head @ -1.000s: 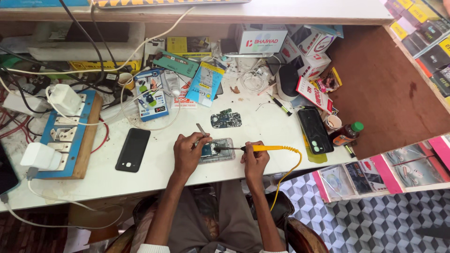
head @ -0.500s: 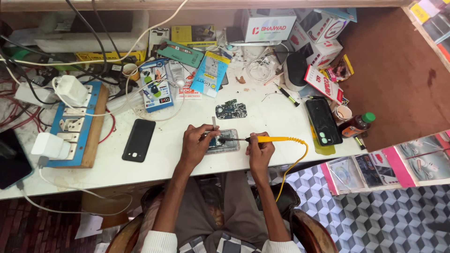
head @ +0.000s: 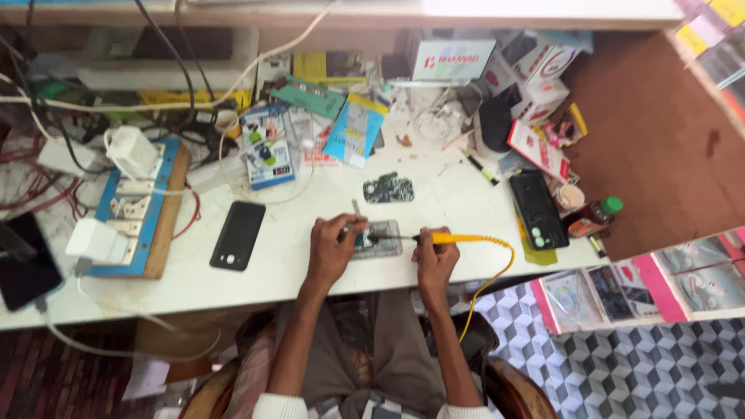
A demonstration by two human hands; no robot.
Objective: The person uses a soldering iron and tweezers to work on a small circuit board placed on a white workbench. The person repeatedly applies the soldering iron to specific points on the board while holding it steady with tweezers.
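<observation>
A person sits at a white table [head: 233, 283], both forearms reaching up from the lower edge of the view. The left hand [head: 332, 250] rests on the table with its fingers curled down onto the left end of an opened phone [head: 378, 239], pressing it flat; a thin metal tool [head: 356, 208], probably tweezers, sticks up past the fingertips, though whether the fingers pinch it is too small to tell. The right hand [head: 434, 260] is closed around the yellow handle of a soldering iron [head: 454, 238], held nearly level, its dark tip pointing left and meeting the phone's exposed inside. A yellow cord [head: 497, 275] runs from the handle, loops right and drops over the table's front edge. The opened phone lies near the front edge at the middle of the table, between the two hands. Just behind it lies a dark circuit board [head: 388, 188]. To the left, well apart, a black phone [head: 238, 235] lies face down, and beyond it a blue socket board [head: 140, 209] on wood carries white chargers. To the right another black phone [head: 537, 209] lies on a yellow-green pad, with a small green-capped bottle [head: 597, 216] beside it. Boxes and packets crowd the back of the table.
</observation>
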